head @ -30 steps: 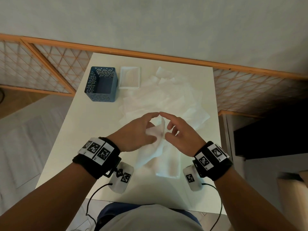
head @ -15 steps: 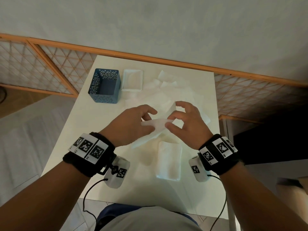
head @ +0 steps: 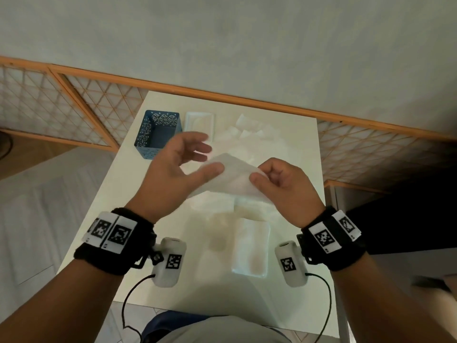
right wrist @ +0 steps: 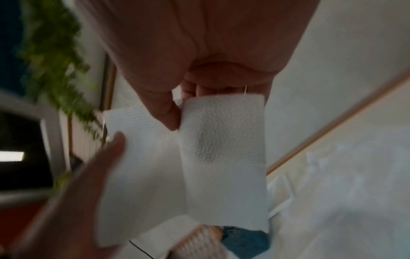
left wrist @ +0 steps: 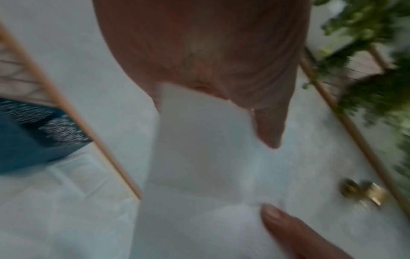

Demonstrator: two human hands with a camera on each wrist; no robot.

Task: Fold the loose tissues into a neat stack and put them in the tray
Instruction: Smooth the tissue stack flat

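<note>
A white tissue (head: 232, 175) hangs stretched in the air between both hands, above the table's middle. My left hand (head: 211, 158) holds its left end, thumb laid on top and fingers straight and spread behind it. My right hand (head: 258, 173) pinches the right end between thumb and curled fingers; the right wrist view shows that thumb pressed into a fold of the tissue (right wrist: 221, 149). A folded white stack (head: 251, 246) lies on the table below the hands. Several loose tissues (head: 247, 134) lie at the back. The white tray (head: 199, 123) stands at the back left.
A blue perforated basket (head: 158, 133) stands left of the tray. The white table (head: 138, 219) is narrow, with its edges close on both sides. An orange lattice railing (head: 81, 112) runs behind it. Green foliage (left wrist: 377, 70) shows in the left wrist view.
Both hands rose from the table with the tissue and drew apart, so the crumpled sheet now spans between them. The folded stack below has come into view.
</note>
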